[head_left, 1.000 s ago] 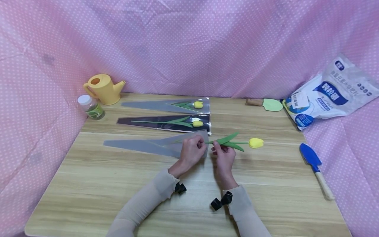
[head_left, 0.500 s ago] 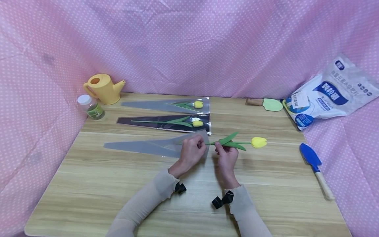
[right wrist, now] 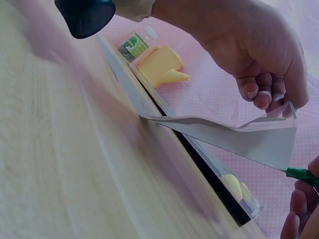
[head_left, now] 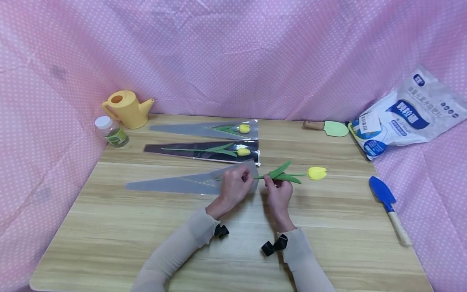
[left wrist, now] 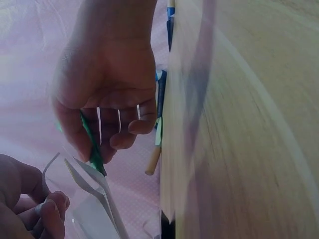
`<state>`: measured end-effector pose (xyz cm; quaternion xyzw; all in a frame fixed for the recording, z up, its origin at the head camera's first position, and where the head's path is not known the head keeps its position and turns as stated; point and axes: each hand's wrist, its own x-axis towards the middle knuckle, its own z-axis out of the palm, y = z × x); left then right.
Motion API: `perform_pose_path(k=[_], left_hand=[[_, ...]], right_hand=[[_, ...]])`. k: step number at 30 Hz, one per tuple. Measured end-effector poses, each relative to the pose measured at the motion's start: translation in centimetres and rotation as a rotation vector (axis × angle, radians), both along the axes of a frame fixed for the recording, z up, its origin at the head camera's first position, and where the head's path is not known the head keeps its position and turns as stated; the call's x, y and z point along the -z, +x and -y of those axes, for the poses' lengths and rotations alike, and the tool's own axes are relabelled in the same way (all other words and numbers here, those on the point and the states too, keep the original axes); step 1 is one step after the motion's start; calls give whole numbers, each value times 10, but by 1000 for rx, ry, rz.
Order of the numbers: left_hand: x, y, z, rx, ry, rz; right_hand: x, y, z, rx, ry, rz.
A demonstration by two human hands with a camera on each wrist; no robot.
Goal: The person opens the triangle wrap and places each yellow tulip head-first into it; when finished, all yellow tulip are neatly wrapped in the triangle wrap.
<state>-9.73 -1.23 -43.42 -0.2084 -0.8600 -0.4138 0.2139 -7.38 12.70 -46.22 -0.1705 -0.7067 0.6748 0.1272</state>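
Note:
My left hand (head_left: 235, 184) pinches the upper edge of a grey flower sleeve (head_left: 171, 183) near its wide mouth; in the right wrist view that mouth is lifted off the table, its layers parted. My right hand (head_left: 280, 198) holds a yellow tulip (head_left: 317, 173) by its stem, just below the green leaves (head_left: 288, 177), with the bloom pointing right. The stem's lower end runs into the sleeve, partly hidden by my left hand. Behind lie two sleeves with a yellow tulip in each: a black-backed one (head_left: 182, 152) and a grey one (head_left: 182, 129).
A yellow watering can (head_left: 129, 111) and a white-capped jar (head_left: 113, 133) stand at the back left. On the right are a small green trowel (head_left: 335, 129), a white printed bag (head_left: 397, 121) and a blue trowel (head_left: 383, 190). Pink dotted cloth (head_left: 233, 56) surrounds the wooden table (head_left: 146, 235).
My right hand and the tulip shift slightly right, then the bloom comes back a little left. The grey sleeve tilts slightly, while my left hand stays nearly in place.

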Motion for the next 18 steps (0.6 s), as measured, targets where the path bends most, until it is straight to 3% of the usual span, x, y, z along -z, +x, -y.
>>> perform_pose_path(k=[10, 18], left_hand=[[5, -1, -1, 19, -9, 30], [4, 0, -1, 41, -22, 27]], right_hand=[[-4, -3, 1, -12, -187, 5], [-2, -2, 4, -112, -128, 42]])
